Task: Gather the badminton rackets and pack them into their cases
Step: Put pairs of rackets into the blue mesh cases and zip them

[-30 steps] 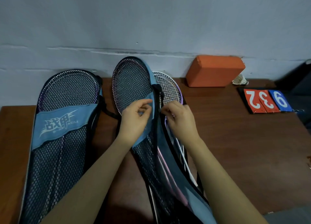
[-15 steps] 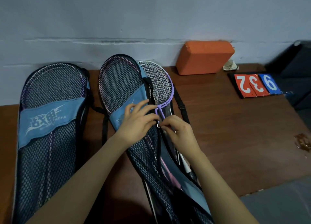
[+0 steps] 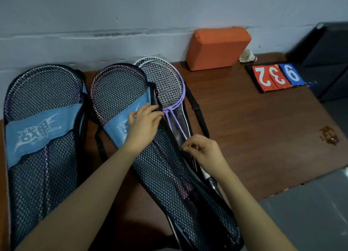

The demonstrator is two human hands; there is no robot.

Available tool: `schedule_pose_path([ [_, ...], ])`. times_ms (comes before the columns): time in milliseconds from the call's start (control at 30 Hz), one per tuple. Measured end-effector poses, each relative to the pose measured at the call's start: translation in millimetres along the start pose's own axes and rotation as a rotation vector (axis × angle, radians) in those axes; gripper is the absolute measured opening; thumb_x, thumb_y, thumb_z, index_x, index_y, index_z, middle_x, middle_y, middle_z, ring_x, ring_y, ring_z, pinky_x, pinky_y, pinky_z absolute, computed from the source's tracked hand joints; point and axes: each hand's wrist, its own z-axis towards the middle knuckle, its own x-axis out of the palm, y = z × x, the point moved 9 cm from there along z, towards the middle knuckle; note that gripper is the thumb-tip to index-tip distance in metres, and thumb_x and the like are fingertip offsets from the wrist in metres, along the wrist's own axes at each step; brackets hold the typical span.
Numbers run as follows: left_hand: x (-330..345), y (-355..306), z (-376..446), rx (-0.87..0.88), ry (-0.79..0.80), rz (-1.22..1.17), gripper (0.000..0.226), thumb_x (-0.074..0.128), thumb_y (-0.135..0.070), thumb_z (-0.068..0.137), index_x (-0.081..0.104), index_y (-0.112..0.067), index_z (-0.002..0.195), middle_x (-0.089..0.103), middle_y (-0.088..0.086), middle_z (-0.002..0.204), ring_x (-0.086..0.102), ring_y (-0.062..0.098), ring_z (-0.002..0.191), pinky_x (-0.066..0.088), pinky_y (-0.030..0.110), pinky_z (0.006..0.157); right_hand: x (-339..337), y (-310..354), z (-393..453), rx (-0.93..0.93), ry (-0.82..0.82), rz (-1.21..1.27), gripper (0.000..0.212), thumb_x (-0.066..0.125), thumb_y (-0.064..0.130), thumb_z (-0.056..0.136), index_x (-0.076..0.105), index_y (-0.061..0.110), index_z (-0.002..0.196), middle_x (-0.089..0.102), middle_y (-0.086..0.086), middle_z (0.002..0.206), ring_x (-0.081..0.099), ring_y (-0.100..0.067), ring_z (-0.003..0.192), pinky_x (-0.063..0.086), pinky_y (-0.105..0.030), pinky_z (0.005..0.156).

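Your left hand (image 3: 144, 124) lies on the middle case (image 3: 163, 167), fingers loosely extended over its blue band at the zip edge. Your right hand (image 3: 204, 151) pinches the zip pull on that case's open side. Two rackets (image 3: 165, 81), purple-framed and white-framed, stick out of the opening, heads toward the wall. A second, closed case (image 3: 41, 137) lies left on the table (image 3: 254, 128).

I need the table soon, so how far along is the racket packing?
Done, it seems: the left case lies closed with rackets showing through its mesh. In hand: the left hand presses on the middle case while the right hand pinches something small at its edge, probably the zipper pull. Left: the purple and white rackets beside it lie uncovered.
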Motion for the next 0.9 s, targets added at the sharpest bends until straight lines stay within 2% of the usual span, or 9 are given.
schedule_pose_path([
  [100,18.2,-33.9,-27.9,0.286,0.190,0.127,0.029,0.042,-0.033,0.095,0.062,-0.028,0.116,0.043,-0.007,0.141,0.024,0.022,0.138,0.007,0.040,0.102,1.7,-4.0,-5.3,-0.010,-0.060,0.035,0.007,0.066,0.005,0.083,0.067,0.011,0.080,0.063,0.003,0.080,0.057,-0.007,0.073,0.048,-0.027,0.068],
  [133,21.3,-41.7,-40.3,0.329,0.213,0.162,0.034,0.037,-0.038,0.094,0.062,-0.029,0.115,0.044,-0.008,0.140,0.025,0.022,0.138,0.007,0.037,0.101,1.5,-3.6,-5.7,-0.025,-0.074,0.040,0.007,0.066,0.006,0.083,0.067,0.012,0.080,0.062,0.004,0.080,0.058,-0.007,0.074,0.049,-0.029,0.069],
  [267,13.0,-40.4,-63.1,0.162,0.109,0.123,0.036,0.034,-0.042,0.089,0.062,-0.030,0.107,0.051,-0.013,0.129,0.033,0.013,0.127,0.007,0.027,0.093,6.1,3.1,-9.2,-0.096,-0.062,0.034,0.009,0.065,0.012,0.082,0.064,0.020,0.079,0.058,0.012,0.079,0.057,-0.007,0.075,0.050,-0.035,0.067],
  [367,10.9,-44.0,-66.7,0.144,0.041,0.151,0.041,0.029,-0.048,0.087,0.063,-0.028,0.096,0.056,-0.012,0.116,0.040,0.008,0.114,0.008,0.023,0.087,2.5,1.8,-14.3,-0.102,-0.062,0.057,0.013,0.064,0.010,0.082,0.064,0.022,0.077,0.059,0.011,0.078,0.057,-0.008,0.072,0.050,-0.037,0.065],
  [533,6.0,-40.8,-69.3,-0.018,-0.139,0.133,0.020,0.053,-0.032,0.091,0.070,-0.022,0.093,0.060,-0.006,0.109,0.050,0.016,0.108,0.014,0.028,0.087,-8.7,-11.9,-39.2,-0.064,-0.016,0.096,0.008,0.068,0.005,0.080,0.069,0.012,0.077,0.063,0.004,0.076,0.057,-0.004,0.069,0.047,-0.024,0.065],
  [600,8.2,-41.0,-71.7,-0.073,-0.166,0.138,0.018,0.055,-0.030,0.091,0.071,-0.023,0.095,0.061,-0.006,0.110,0.049,0.017,0.109,0.018,0.033,0.088,-15.1,-23.7,-57.1,-0.020,0.027,0.139,0.008,0.068,0.004,0.080,0.070,0.011,0.076,0.063,0.007,0.074,0.057,-0.003,0.066,0.045,-0.020,0.062],
  [733,18.4,-41.6,-80.2,-0.153,-0.148,0.183,0.020,0.052,-0.030,0.092,0.069,-0.025,0.102,0.060,-0.004,0.121,0.044,0.021,0.116,0.022,0.039,0.090,-31.7,-42.0,-90.1,0.012,0.051,0.199,0.008,0.069,0.004,0.080,0.072,0.009,0.076,0.066,0.005,0.077,0.061,-0.007,0.071,0.050,-0.024,0.067],
  [800,24.7,-47.2,-87.3,-0.169,-0.078,0.215,0.023,0.049,-0.026,0.094,0.063,-0.027,0.112,0.051,-0.004,0.133,0.035,0.023,0.123,0.019,0.040,0.094,-33.8,-42.6,-99.9,-0.006,0.059,0.216,0.007,0.068,0.003,0.080,0.072,0.008,0.076,0.066,0.005,0.076,0.061,-0.006,0.072,0.049,-0.021,0.067],
  [900,39.1,-69.0,-111.8,-0.084,0.087,0.202,0.031,0.044,-0.032,0.096,0.052,-0.036,0.126,0.033,-0.011,0.146,0.020,0.021,0.132,0.011,0.037,0.099,-28.2,-39.4,-107.4,-0.032,0.080,0.221,0.006,0.069,0.003,0.080,0.071,0.007,0.077,0.065,0.008,0.076,0.061,-0.004,0.075,0.046,-0.015,0.069],
])
